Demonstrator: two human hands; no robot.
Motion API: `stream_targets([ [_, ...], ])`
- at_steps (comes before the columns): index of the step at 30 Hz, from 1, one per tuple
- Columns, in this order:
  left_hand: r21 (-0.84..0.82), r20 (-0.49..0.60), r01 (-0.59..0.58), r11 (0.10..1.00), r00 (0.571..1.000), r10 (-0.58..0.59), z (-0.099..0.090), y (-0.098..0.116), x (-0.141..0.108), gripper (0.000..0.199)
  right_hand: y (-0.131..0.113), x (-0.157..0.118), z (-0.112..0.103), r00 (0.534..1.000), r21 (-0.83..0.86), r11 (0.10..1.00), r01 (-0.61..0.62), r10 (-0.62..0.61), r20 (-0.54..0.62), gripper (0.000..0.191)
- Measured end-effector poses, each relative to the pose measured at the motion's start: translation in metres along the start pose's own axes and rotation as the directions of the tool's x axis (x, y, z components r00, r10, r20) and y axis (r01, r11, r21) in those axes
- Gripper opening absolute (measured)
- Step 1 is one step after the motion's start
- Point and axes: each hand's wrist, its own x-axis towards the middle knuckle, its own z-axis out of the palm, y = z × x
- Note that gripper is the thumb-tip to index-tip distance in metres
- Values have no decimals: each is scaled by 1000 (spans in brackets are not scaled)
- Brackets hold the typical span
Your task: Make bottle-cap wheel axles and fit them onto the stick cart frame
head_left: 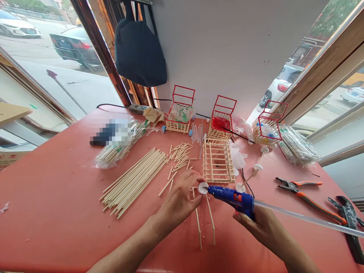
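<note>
Between the thumb and fingers of my left hand (182, 193) is a small white bottle cap (203, 188), its hollow side facing me. My right hand (263, 225) grips a blue hot glue gun (231, 198), with a long clear glue stick (301, 217) sticking out of its back. The gun's nozzle points left and meets the cap; whether glue is flowing I cannot tell. Beneath my hands, a narrow frame of thin wooden sticks (211, 216) lies on the red table. Just beyond stands a slatted wooden crate (218, 161) made of sticks.
Long sticks (133, 182) and short cut pieces (180, 155) lie left of the crate. Small stick carts (178, 125) with red handles line the wall. Cap-and-stick axles (257, 167), pliers (309, 195) and black cutters (349, 223) are at right. A dark bag (140, 53) hangs above.
</note>
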Motion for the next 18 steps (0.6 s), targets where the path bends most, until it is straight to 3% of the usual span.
stream_targets([
  [18,-4,5,0,1000,1000,0,1,1,0,30,5,-2,-1,990,-48,995,-84,89,113,50],
])
